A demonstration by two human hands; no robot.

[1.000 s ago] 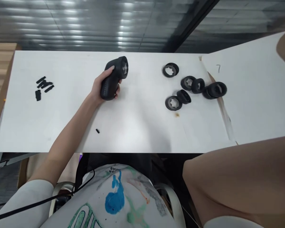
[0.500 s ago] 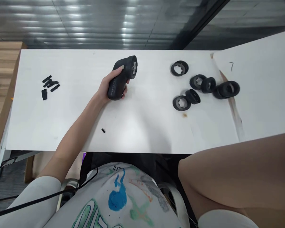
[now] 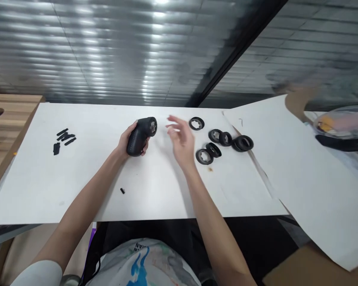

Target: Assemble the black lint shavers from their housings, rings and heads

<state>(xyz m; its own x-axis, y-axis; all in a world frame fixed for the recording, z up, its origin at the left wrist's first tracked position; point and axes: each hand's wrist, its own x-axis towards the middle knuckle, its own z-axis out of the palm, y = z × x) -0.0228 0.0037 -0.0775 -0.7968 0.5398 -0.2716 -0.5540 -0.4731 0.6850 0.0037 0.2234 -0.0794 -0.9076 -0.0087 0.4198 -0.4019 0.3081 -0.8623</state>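
Note:
My left hand [image 3: 124,145] is wrapped around a black angled handle [image 3: 136,141]. The handle has stitched seams and a round end with detail inside, facing right. My right hand [image 3: 181,143] is over the table between the handle and the black rings, its fingers spread with nothing in them. Nearest to it lies a black ring [image 3: 196,123] with a toothed inner edge. A second toothed ring [image 3: 204,156] lies below that one, with a tilted black ring [image 3: 213,150] touching it.
More black rings [image 3: 243,143] lie to the right, some overlapping. Several small black strips [image 3: 66,136] and a black piece [image 3: 56,149] are at left. A tiny black part [image 3: 122,191] lies near the front of the white table [image 3: 155,190]. Clear plastic [image 3: 343,119] shows far right.
My right arm has swung in from the right, bringing the hand beside the handle. My left hand keeps its hold on the handle. The view has shifted, showing more of the right side.

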